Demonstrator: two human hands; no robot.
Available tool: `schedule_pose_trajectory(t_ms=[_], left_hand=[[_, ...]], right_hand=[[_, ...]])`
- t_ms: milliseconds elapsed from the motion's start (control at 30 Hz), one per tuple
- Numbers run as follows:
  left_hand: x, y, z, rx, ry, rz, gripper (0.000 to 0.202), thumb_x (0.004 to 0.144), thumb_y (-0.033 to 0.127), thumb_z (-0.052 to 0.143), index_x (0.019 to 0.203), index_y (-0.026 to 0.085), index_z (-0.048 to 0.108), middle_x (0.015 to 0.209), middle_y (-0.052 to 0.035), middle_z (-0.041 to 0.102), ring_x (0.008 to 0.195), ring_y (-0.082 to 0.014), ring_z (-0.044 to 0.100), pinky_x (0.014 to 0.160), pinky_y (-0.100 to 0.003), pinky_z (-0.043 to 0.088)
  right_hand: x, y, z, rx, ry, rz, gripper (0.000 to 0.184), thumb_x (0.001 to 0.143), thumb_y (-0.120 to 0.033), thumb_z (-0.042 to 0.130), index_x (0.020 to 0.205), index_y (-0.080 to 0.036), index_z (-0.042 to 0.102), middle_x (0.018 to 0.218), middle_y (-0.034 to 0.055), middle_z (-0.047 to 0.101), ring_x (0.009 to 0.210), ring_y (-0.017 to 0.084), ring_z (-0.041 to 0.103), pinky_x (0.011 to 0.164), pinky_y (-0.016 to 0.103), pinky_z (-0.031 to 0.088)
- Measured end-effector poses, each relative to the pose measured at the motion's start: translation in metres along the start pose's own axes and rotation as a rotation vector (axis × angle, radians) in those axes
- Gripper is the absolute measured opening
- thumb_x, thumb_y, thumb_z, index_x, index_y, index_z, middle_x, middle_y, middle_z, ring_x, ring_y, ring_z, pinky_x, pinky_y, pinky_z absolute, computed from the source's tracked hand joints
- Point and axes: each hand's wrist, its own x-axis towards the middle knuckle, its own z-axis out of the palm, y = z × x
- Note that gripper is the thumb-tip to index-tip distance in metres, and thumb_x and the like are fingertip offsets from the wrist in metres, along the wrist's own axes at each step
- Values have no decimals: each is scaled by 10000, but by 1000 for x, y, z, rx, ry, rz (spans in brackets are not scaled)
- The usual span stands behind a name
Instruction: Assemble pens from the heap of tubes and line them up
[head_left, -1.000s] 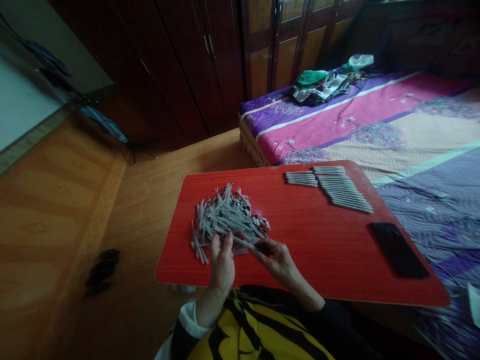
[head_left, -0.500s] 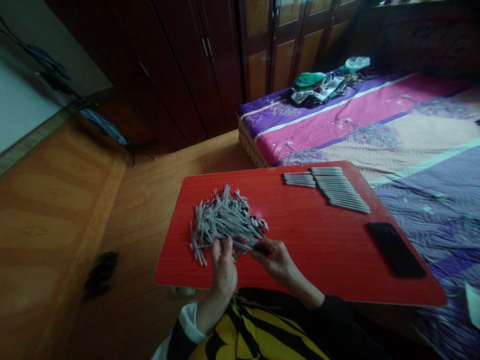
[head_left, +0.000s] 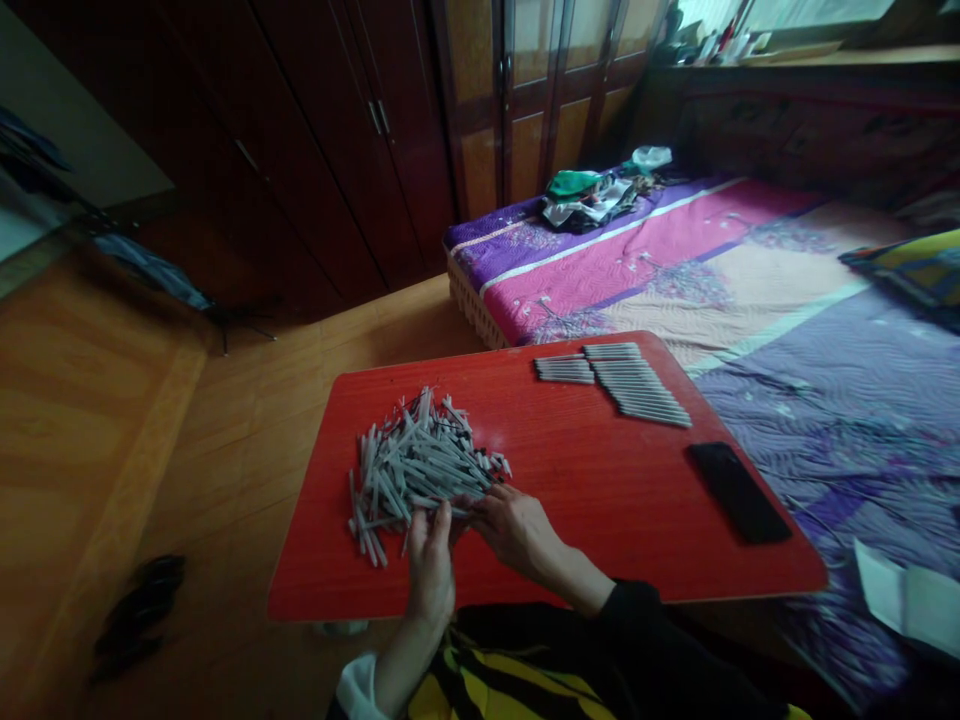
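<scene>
A heap of slim grey-white, pen-like sticks (head_left: 416,455), some with dark ends, lies on the left part of a red table (head_left: 555,480). At the heap's near edge, my left hand (head_left: 433,570) is closed on one end of a pale stick (head_left: 429,503), thumb on top. My right hand (head_left: 521,530) grips the same stick farther right, and its fingers hide that end. The two hands are close together. Toward the table's far right, more such sticks (head_left: 641,390) lie side by side in neat rows.
A black phone (head_left: 739,492) lies near the table's right edge. Beyond is a bed (head_left: 787,290) with a heap of clothes (head_left: 589,198). A dark wardrobe (head_left: 322,150) stands behind, and black footwear (head_left: 139,610) is on the floor at left.
The view has swung to the right, so the table sits farther left in it. My right hand has come closer to my left along the stick. The rows look the same.
</scene>
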Motion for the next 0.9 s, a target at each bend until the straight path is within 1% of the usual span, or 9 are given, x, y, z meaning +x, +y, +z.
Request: schedule_pose_trajectory(t_ms=[167, 233, 300, 367, 433, 500, 600, 733, 900], left_hand=[[2, -26, 4, -27, -84, -56, 258, 741, 326, 650, 910, 160, 549, 940, -46, 649, 912, -188, 616, 798, -301, 486], [1, -31, 4, -10, -102, -86, 279, 727, 316, 666, 935, 164, 561, 951, -52, 649, 935, -190, 610, 812, -294, 479], [1, -33, -1, 24, -98, -107, 369, 700, 311, 695, 1013, 179, 552, 1031, -75, 636, 990, -203, 594, 819, -288, 475], [1, -34, -12, 60, -83, -150, 471, 681, 332, 711, 1091, 191, 527, 1125, -108, 604, 1027, -227, 582, 800, -295, 485], [-1, -36, -29, 113, -37, -224, 482, 641, 385, 731, 1030, 159, 558, 1049, -130, 634, 914, -242, 628, 710, -303, 509], [-4, -40, -49, 150, 24, -255, 509, 580, 404, 762, 983, 152, 580, 985, -119, 657, 817, -235, 651, 647, -294, 511], [-11, -48, -77, 153, 128, -316, 533, 514, 419, 790, 933, 154, 595, 908, -99, 681, 758, -228, 659, 636, -299, 514], [-23, -57, -101, 104, 232, -401, 564, 420, 396, 827, 884, 167, 604, 836, -92, 696, 712, -247, 666, 582, -294, 504], [-33, -60, -114, 63, 374, -409, 565, 387, 371, 843, 867, 193, 604, 800, -66, 701, 670, -231, 667, 571, -272, 491]], right_hand=[[4, 11, 16, -175, -85, -76, 175, 825, -208, 480, 948, -175, 601, 858, 71, 603, 738, 156, 545, 584, 218, 366], [9, 29, 26, -207, -130, -106, 166, 827, -185, 469, 939, -155, 588, 876, 81, 604, 707, 149, 549, 570, 220, 364], [18, 60, 29, -309, -170, -88, 168, 840, -164, 447, 933, -145, 585, 896, 96, 602, 713, 150, 558, 575, 222, 368], [29, 102, 21, -483, -200, 15, 206, 845, -136, 436, 992, -149, 580, 960, 111, 595, 783, 156, 566, 634, 224, 384], [39, 149, 4, -557, -181, 115, 245, 840, -73, 397, 980, -115, 593, 986, 152, 590, 848, 188, 562, 696, 257, 394], [47, 193, -16, -619, -146, 198, 291, 849, -58, 361, 1036, -98, 580, 1127, 199, 539, 993, 240, 516, 794, 315, 383], [57, 245, -39, -689, -104, 299, 322, 876, -82, 322, 1084, -94, 568, 1236, 221, 467, 1072, 281, 462, 855, 368, 352], [80, 282, -53, -737, -80, 382, 320, 890, -111, 312, 1054, -100, 586, 1176, 214, 497, 1004, 272, 497, 811, 355, 369], [106, 299, -58, -757, -64, 447, 324, 898, -126, 292, 1001, -138, 599, 1076, 180, 530, 909, 240, 544, 715, 321, 390]])
